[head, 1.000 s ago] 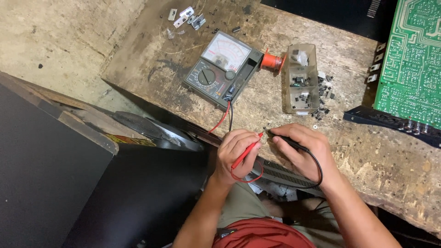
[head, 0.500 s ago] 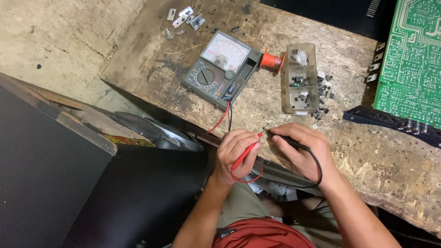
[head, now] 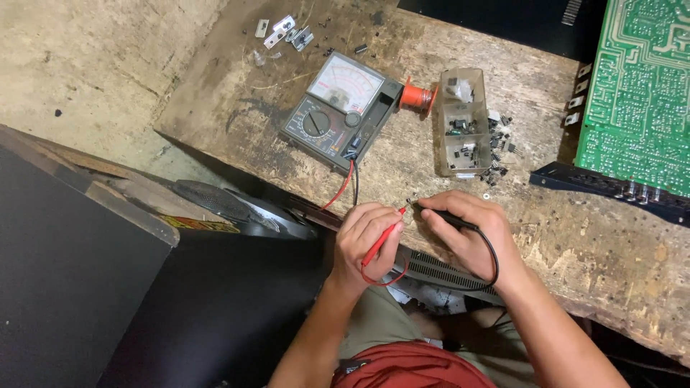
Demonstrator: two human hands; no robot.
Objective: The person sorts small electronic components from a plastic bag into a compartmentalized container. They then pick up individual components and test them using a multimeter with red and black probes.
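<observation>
In the head view, the left hand [head: 366,241] is closed around a red probe [head: 381,244], its tip pointing toward the right hand [head: 471,233], which pinches a black probe [head: 449,218] in a pen grip. The two tips meet in the gap between the hands, on something tiny at the edge of the wooden bench [head: 575,237]; what it is cannot be told. Red and black leads run forward from the hands to the analog multimeter [head: 341,111], which lies well ahead of the left hand. Ahead of the right hand stands a clear parts box [head: 463,122] with loose small components beside it, and an orange spool [head: 417,95] touches the meter's side. Judging from this, a reading is being taken; the next move calls for steady tips while the needle is read.
</observation>
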